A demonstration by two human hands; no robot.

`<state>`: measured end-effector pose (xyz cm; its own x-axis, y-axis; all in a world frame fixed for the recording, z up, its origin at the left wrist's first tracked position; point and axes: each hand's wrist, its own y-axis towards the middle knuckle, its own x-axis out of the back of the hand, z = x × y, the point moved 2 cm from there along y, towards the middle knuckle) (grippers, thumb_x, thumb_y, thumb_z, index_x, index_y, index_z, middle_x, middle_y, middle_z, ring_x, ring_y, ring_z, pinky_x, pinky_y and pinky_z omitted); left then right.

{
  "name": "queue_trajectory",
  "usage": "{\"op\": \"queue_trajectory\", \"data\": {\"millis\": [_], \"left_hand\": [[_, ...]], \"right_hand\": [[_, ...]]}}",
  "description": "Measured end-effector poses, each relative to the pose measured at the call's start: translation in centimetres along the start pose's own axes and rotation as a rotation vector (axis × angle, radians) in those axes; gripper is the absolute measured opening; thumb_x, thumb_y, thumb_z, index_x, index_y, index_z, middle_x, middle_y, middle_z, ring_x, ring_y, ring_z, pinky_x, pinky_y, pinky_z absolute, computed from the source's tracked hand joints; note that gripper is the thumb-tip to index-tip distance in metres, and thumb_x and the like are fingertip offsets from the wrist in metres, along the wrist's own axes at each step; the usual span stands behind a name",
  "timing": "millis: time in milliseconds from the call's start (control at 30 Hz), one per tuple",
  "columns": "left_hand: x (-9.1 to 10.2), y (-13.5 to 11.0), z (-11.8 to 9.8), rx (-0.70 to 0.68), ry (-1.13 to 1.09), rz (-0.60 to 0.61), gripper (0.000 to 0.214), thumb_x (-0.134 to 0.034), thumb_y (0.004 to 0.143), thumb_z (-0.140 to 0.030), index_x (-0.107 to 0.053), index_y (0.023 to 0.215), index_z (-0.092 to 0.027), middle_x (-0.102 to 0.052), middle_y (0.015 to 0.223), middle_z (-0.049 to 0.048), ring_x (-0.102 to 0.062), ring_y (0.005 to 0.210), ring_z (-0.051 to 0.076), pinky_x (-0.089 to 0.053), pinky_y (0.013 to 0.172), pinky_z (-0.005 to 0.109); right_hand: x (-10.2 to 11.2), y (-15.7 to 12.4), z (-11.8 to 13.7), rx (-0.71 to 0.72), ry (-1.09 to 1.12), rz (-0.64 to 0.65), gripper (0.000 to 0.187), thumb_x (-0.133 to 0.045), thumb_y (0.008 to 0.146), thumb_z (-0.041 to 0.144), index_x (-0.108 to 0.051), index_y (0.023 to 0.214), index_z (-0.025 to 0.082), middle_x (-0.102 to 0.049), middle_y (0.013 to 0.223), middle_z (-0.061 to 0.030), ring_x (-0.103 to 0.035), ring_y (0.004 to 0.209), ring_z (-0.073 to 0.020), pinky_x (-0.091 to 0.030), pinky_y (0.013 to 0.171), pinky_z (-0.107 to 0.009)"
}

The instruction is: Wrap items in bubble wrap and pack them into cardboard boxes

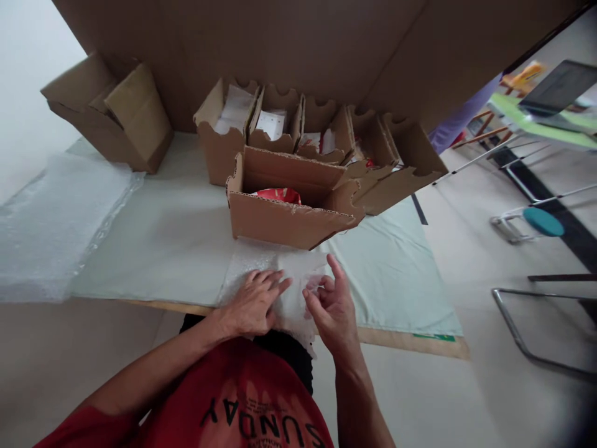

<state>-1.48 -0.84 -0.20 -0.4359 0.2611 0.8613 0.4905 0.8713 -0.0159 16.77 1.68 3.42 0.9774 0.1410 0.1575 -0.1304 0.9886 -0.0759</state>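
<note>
A sheet of bubble wrap [270, 264] lies at the near edge of the table, hanging a little over it. My left hand [254, 305] lies flat on it with the fingers stretched out. My right hand [332, 308] is beside it, fingers curled in a pinch on the wrap's right part; whether something small is under them I cannot make out. Just behind the wrap stands an open cardboard box [289, 214] with a red item [278, 195] inside.
A pale green cloth [168, 236] covers the table. Several open cardboard boxes [275, 124] with white packets stand behind. A larger box [112, 112] lies at the back left, a bubble wrap roll sheet [51, 218] at the left. Chairs and metal frames [536, 224] stand to the right.
</note>
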Motion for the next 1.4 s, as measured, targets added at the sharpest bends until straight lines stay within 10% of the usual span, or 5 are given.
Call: {"op": "queue_trajectory", "data": {"millis": [533,800,1000,1167,1400], "left_hand": [[-1.2,1.7,1.4,-0.046,-0.411,-0.214,0.057,-0.053,0.07,-0.008,-0.065,0.125,-0.017,-0.064,0.137,0.0128,-0.057,0.126,0.03,-0.043,0.111,0.048],[1.0,-1.9,5.4,0.517,-1.276,-0.362,0.05,-0.052,0.089,-0.056,-0.069,0.111,-0.014,-0.073,0.099,0.0102,-0.068,0.086,0.022,-0.054,0.071,0.031],[1.8,-2.0,5.5,0.635,-0.723,-0.279,0.05,-0.054,0.089,-0.026,-0.057,0.137,-0.011,-0.068,0.074,0.0026,-0.063,0.066,0.018,-0.048,0.065,0.028],[2.9,-1.9,4.3,0.686,-0.132,-0.171,0.052,-0.05,0.094,-0.023,-0.053,0.145,-0.017,-0.077,0.101,0.0122,-0.072,0.094,0.028,-0.051,0.083,0.037],[3.5,-2.0,4.5,0.736,0.087,-0.06,0.052,-0.047,0.098,-0.027,-0.046,0.15,-0.019,-0.078,0.109,0.0128,-0.074,0.103,0.029,-0.054,0.084,0.037]], "right_hand": [[-3.9,0.2,1.1,0.031,0.088,0.044,0.078,-0.067,0.09,0.041,-0.027,0.156,0.027,-0.059,0.081,0.0033,-0.055,0.063,-0.012,-0.046,0.054,-0.024],[-9.1,2.8,-2.1,-0.102,0.258,0.169,0.084,-0.074,0.083,0.045,-0.031,0.153,0.03,-0.061,0.085,0.0028,-0.058,0.059,-0.0123,-0.05,0.05,-0.025],[-7.9,3.2,-2.5,-0.036,0.24,0.165,0.06,-0.066,0.089,0.046,-0.047,0.143,0.028,-0.069,0.097,-0.0027,-0.064,0.068,-0.0131,-0.056,0.059,-0.028],[-5.0,3.3,-3.1,0.056,-0.05,0.123,0.035,-0.061,0.089,0.04,-0.063,0.12,0.022,-0.072,0.097,-0.0046,-0.063,0.07,-0.0131,-0.054,0.062,-0.028],[-6.2,3.4,-4.5,0.119,-0.201,0.148,0.031,-0.057,0.089,0.037,-0.068,0.113,0.021,-0.076,0.103,-0.0076,-0.069,0.082,-0.0175,-0.056,0.075,-0.033]]}}
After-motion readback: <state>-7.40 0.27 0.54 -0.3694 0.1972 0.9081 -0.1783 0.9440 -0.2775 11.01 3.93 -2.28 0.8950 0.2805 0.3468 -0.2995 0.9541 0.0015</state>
